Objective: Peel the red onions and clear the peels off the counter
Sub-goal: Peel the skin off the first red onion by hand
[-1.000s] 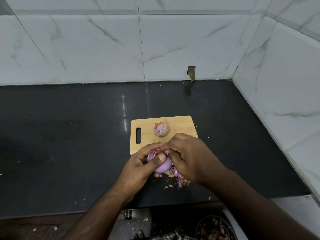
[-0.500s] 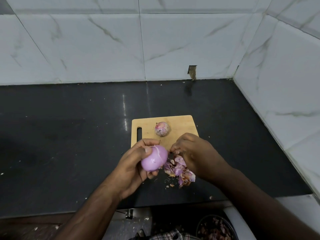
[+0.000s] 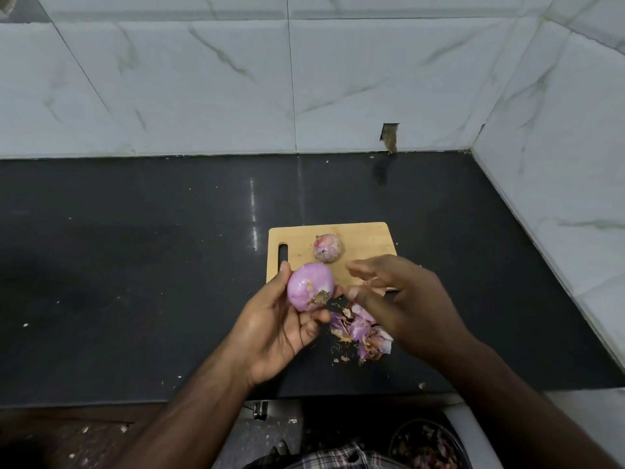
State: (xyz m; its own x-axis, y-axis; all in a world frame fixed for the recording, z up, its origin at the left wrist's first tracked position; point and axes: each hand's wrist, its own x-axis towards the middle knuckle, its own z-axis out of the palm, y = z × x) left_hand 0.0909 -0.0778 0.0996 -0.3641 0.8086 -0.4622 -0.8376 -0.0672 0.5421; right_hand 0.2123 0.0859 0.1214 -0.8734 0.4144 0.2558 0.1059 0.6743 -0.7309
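A glossy black stone counter [image 3: 135, 265] runs along white marble-veined wall tiles [image 3: 203, 96] that turn a corner at the right, with small flecks of peel scattered over the dark surface. Left of centre, the left hand [image 3: 280, 319] is turned palm up just above the counter edge, thumb and fingers wrapped around a smooth, pale purple peeled onion [image 3: 310, 291] whose brown root end faces the camera. Behind it lies a rectangular light wooden cutting board [image 3: 365, 242] with a slot handle at its left side; on the board sits a second red onion [image 3: 327, 248] with papery, blotched skin on it, apart from both hands. Just right of the held onion, the right hand [image 3: 402, 299] hovers blurred over the near edge of the board, its fingers spread loosely apart and gripping nothing that can be made out. Under and in front of that hand, a loose heap of purple and brown onion peels [image 3: 363, 333] lies on the counter, with tiny crumbs beside it. At the bottom right, below the counter edge, a dark round bowl [image 3: 399, 438] holds more purple scraps
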